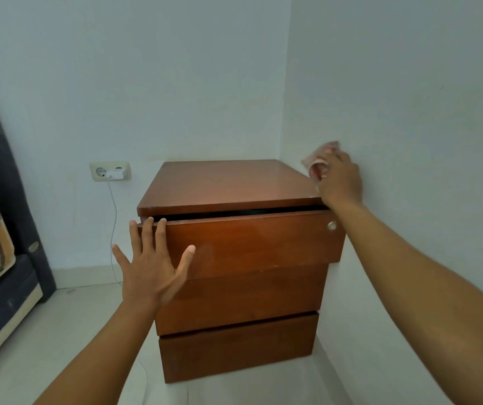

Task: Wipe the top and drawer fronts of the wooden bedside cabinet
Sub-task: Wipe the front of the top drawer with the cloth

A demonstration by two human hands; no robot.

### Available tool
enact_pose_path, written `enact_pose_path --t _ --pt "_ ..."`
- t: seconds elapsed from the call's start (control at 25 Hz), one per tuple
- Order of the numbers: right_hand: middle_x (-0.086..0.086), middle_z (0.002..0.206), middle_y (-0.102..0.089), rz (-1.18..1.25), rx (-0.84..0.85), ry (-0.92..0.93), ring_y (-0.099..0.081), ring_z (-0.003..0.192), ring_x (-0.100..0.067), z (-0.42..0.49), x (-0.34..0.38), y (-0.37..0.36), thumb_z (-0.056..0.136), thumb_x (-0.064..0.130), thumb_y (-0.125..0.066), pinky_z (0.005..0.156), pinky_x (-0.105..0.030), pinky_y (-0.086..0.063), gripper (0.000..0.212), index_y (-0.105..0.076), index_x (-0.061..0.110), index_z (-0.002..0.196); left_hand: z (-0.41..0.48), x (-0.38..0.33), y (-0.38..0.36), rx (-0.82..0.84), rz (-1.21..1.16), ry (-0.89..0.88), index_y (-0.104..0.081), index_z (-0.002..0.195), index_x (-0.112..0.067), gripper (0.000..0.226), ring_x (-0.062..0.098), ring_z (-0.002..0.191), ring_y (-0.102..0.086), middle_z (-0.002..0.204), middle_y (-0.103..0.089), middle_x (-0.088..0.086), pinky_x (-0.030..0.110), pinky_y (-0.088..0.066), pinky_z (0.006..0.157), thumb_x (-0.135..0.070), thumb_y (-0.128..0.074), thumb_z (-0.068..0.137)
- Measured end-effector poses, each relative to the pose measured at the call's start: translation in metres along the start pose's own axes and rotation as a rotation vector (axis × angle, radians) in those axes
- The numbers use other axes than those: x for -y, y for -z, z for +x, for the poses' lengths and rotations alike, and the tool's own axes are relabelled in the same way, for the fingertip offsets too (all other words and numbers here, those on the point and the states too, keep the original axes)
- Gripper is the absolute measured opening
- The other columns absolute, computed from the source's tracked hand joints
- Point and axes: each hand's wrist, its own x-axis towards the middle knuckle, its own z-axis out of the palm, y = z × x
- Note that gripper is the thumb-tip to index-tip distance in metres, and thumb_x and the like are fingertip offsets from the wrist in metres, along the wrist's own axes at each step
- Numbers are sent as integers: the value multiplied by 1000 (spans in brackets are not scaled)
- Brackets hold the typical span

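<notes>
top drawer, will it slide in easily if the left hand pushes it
Probably: the top drawer sits slightly pulled out, so it looks free to slide. The left hand presses near its left edge, so it might skew. The cabinet looks heavy enough to stay put.

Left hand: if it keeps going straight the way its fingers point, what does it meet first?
Probably nothing new: the left hand already lies open against the top drawer front, fingertips at its upper edge. Beyond lies the dark gap under the cabinet top.

A single head-worn wide-angle view looks forward and down from close above the front of the wooden bedside cabinet [234,244], facing the room's corner walls.
</notes>
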Motion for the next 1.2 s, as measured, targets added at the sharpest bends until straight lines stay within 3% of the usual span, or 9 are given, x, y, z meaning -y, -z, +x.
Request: enact_pose_path --t 0.08,0.16,0.28,0.4,0.56,0.64,0.84,1.0,1.2 --pt "-11 138 -62 -159 438 21 -61 117 -36 9 3 -10 104 39 -48 101 -48 -50 37 -60 21 133 0 1 -1 -8 9 -1 -21 159 -24 93 30 157 6 170 -12 5 72 -2 117 -82 -16 87" --pt "-11 150 -53 -223 634 62 -58 123 -35 0 2 -24 104 53 -32 108 -52 -44 53 -58 20 136 1 2 -3 -9 16 -2 -21 159 -24 92 30 157 5 170 -13 5 72 -2 117 -81 -18 88" --pt "-1 155 -52 -152 485 140 -50 139 -29 -18 -9 -29 97 58 -43 116 -47 -39 54 -63 26 136 1 2 -5 -11 20 -3 -21 159 -24 90 30 157 4 169 -13 6 72 -3 116 -80 -20 89" --pt "4 140 -65 29 290 144 -59 128 -20 -47 -30 -15 100 20 -56 104 -35 -44 32 -70 26 129 1 1 -4 -13 14 1 -21 158 -23 90 32 157 4 169 -14 6 72 -3 116 -80 -19 88" --pt "-8 139 -63 12 170 164 -60 124 -30 -102 -49 -5 96 3 -60 99 -37 -48 44 -62 18 137 2 0 2 25 37 -5 -20 158 -22 92 32 157 4 168 -14 7 72 -2 116 -81 -16 88" --pt "-11 132 -65 22 158 121 -60 118 -32 -125 -51 -5 95 2 -62 87 -32 -46 48 -57 15 141 2 1 5 34 53 -11 -18 159 -23 94 33 157 4 169 -14 7 73 -2 116 -82 -15 87" --pt "-11 111 -66 -67 100 105 -61 99 -31 -144 -33 -8 95 11 -65 66 -32 -41 32 -58 11 126 2 0 11 66 69 -18 -16 160 -23 97 33 157 4 170 -12 7 72 0 117 -84 -14 84" --pt "-9 108 -65 -105 89 213 -62 93 -29 -138 -3 -8 94 18 -68 65 -33 -42 33 -56 14 124 2 4 13 72 66 -35 -14 161 -24 97 31 157 6 170 -10 6 72 1 117 -84 -15 84" --pt "-8 108 -64 -65 83 183 -61 94 -28 -123 16 -3 97 17 -61 66 -36 -48 25 -58 14 121 2 5 15 87 68 -46 -12 161 -25 97 30 157 8 171 -8 5 71 3 116 -84 -15 84"
